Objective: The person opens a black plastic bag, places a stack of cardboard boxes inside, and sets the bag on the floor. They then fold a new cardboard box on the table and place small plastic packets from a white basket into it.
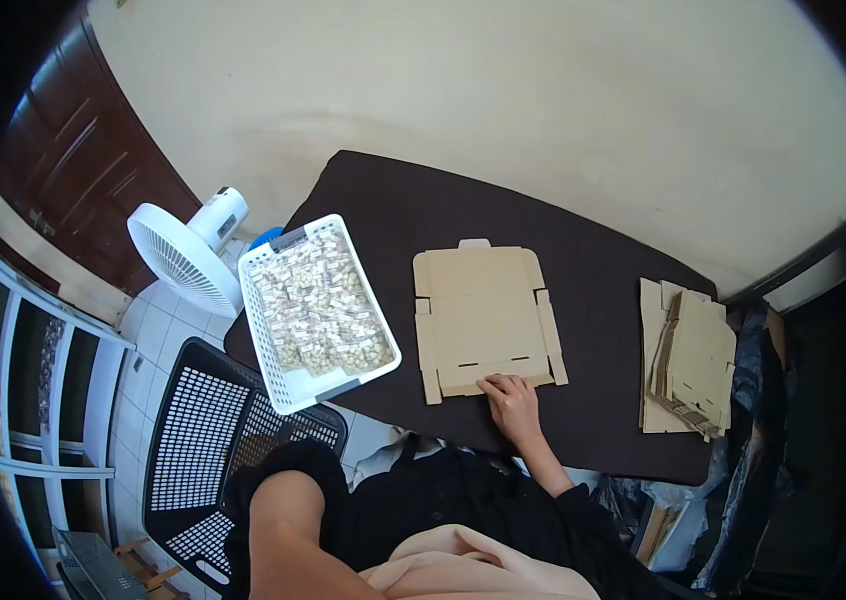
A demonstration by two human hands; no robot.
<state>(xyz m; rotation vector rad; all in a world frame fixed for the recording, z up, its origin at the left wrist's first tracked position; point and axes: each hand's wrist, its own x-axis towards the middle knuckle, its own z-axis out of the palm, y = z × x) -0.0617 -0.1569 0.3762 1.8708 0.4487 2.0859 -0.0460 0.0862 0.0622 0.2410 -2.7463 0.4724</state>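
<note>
A flat, unfolded cardboard box [481, 310] lies on the dark table, its small tab pointing away from me. At its near edge, my right hand [511, 400] has its fingers bent together on the front flap. My left forearm is bent back at the lower left, and the left hand is out of the frame. Left of the cardboard, a white basket [270, 342] holds many small clear packets with pale round contents. A stack of folded cardboard pieces [695, 365] rests at the table's right end.
The dark table [593, 300] stands against a pale wall. A white fan [183, 255] is beyond the basket. Below the table's left side is a black perforated basket [193, 430]. Plastic-wrapped items [755, 420] stand past the right edge, and a brown door [83, 150] is at the upper left.
</note>
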